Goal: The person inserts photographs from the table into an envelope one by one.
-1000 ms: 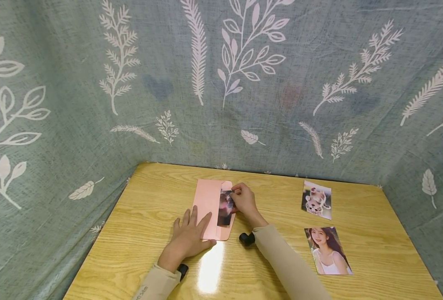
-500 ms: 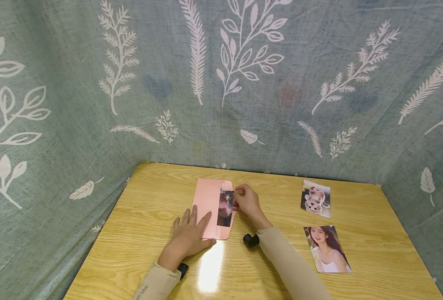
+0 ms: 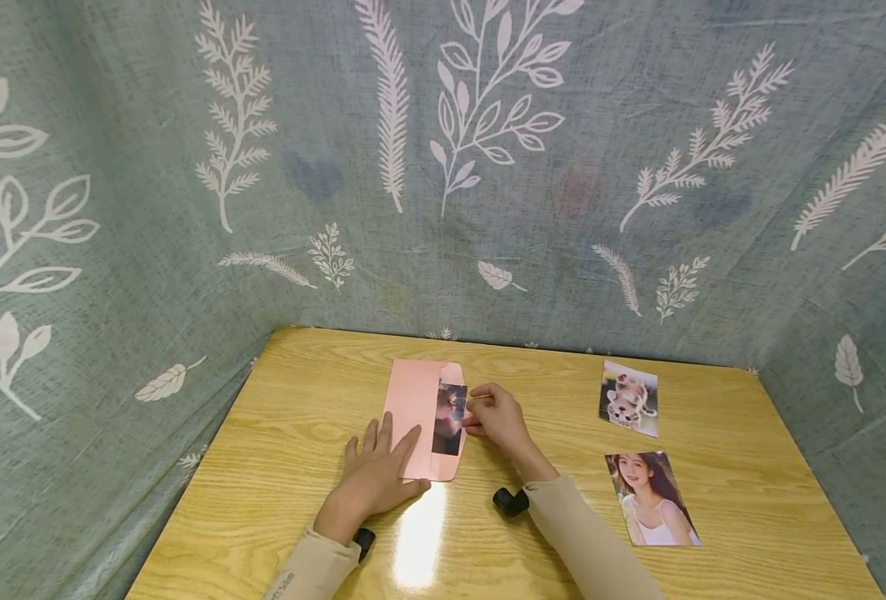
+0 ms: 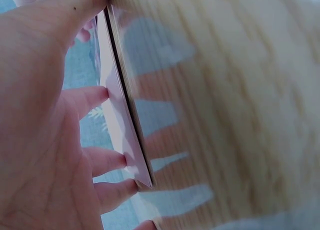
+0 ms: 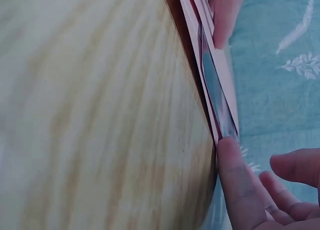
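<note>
A pink envelope [image 3: 408, 400] lies on the table with its flap spread to the right. Part of a dark photo [image 3: 448, 419] shows at the envelope's mouth; its left part is hidden inside. My left hand [image 3: 373, 475] rests with spread fingers on the envelope's lower left part. At the photo's right edge is my right hand [image 3: 498, 421]. In the right wrist view one fingertip touches the edge of the photo [image 5: 214, 84], while other fingers stay apart from it. The left wrist view has the envelope [image 4: 120, 109] edge-on beneath my fingers.
On the right of the wooden table [image 3: 563, 400] lie two more photos, a tiger cub print [image 3: 628, 400] and a portrait of a person [image 3: 653, 500] nearer me. A green leaf-patterned cloth [image 3: 412, 167] hangs behind and at both sides.
My right hand has let go of its pinch on the photo's upper right corner and moved slightly right and nearer me, to the edge. The left hand has stayed in place.
</note>
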`<move>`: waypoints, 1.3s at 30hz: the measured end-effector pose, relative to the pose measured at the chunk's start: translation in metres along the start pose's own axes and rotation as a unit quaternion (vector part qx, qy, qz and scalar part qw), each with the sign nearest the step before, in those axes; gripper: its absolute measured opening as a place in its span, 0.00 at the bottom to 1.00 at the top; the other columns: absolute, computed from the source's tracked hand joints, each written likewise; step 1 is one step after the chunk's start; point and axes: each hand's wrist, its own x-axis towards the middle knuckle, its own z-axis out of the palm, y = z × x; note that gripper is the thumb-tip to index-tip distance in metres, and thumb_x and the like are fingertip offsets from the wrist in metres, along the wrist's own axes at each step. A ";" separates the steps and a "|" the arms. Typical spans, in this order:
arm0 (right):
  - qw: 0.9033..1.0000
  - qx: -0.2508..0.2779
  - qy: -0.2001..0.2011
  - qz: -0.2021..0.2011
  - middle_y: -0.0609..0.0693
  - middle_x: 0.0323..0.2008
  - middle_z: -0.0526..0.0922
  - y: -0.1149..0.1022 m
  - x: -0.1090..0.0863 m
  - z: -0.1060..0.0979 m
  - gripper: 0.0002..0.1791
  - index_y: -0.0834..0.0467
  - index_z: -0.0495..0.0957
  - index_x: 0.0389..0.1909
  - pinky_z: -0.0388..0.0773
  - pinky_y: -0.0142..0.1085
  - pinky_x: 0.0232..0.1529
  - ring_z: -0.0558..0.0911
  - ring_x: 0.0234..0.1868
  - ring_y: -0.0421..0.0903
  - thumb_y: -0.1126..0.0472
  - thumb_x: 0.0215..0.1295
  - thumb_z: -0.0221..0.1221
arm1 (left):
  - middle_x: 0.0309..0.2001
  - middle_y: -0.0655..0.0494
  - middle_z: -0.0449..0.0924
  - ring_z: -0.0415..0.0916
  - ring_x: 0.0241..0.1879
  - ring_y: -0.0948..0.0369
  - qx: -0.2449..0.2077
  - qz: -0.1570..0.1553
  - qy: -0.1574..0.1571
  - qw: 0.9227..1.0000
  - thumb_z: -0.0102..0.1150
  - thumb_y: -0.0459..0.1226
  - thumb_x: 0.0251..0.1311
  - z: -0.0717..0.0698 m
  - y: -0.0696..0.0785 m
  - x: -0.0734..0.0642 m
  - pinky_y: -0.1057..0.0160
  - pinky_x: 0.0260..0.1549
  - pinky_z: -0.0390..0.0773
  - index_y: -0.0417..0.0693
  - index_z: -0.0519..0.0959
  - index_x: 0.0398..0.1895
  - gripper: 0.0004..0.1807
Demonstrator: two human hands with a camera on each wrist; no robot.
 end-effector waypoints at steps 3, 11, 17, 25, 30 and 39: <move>1.000 0.005 -0.005 -0.006 0.66 0.43 0.82 0.002 -0.002 0.000 0.15 0.71 0.72 0.55 0.85 0.44 0.34 0.87 0.33 0.58 0.71 0.70 0.52 | 0.77 0.32 0.45 0.44 0.74 0.35 0.004 0.001 0.000 1.000 0.59 0.67 0.58 0.000 0.000 0.000 0.28 0.64 0.48 0.61 0.59 0.78 0.48; 1.000 0.018 -0.004 -0.007 0.68 0.44 0.81 0.002 -0.004 0.003 0.14 0.72 0.73 0.54 0.85 0.47 0.36 0.86 0.35 0.60 0.71 0.71 0.51 | 0.77 0.32 0.45 0.44 0.74 0.35 0.005 0.002 0.001 1.000 0.59 0.67 0.57 0.001 -0.001 0.000 0.28 0.64 0.48 0.61 0.59 0.78 0.48; 0.999 0.029 -0.013 -0.007 0.72 0.46 0.80 0.000 -0.004 0.007 0.16 0.75 0.70 0.56 0.83 0.53 0.40 0.85 0.40 0.67 0.70 0.72 0.52 | 0.76 0.32 0.46 0.45 0.74 0.34 0.002 0.000 0.004 1.000 0.60 0.67 0.57 0.001 -0.001 0.000 0.28 0.64 0.48 0.61 0.60 0.78 0.48; 0.999 0.042 -0.010 -0.006 0.68 0.44 0.82 0.006 0.001 0.013 0.15 0.72 0.72 0.54 0.85 0.46 0.36 0.87 0.37 0.60 0.68 0.72 0.55 | 0.77 0.32 0.45 0.44 0.74 0.35 0.002 0.002 0.004 1.000 0.59 0.67 0.57 0.004 -0.003 0.002 0.28 0.64 0.48 0.61 0.59 0.78 0.48; 0.999 0.047 -0.018 -0.014 0.68 0.44 0.81 0.004 0.001 0.016 0.15 0.73 0.71 0.54 0.85 0.45 0.36 0.87 0.37 0.59 0.69 0.72 0.54 | 0.77 0.32 0.45 0.44 0.74 0.35 0.001 0.002 0.006 1.000 0.60 0.67 0.57 0.003 -0.002 0.002 0.28 0.64 0.48 0.61 0.60 0.78 0.48; 0.998 0.054 -0.021 -0.011 0.67 0.43 0.82 0.003 0.004 0.020 0.15 0.72 0.71 0.54 0.85 0.45 0.36 0.87 0.37 0.59 0.68 0.72 0.54 | 0.77 0.33 0.45 0.45 0.74 0.35 0.005 0.000 0.003 1.000 0.59 0.67 0.57 0.003 -0.002 0.002 0.28 0.64 0.48 0.62 0.60 0.78 0.48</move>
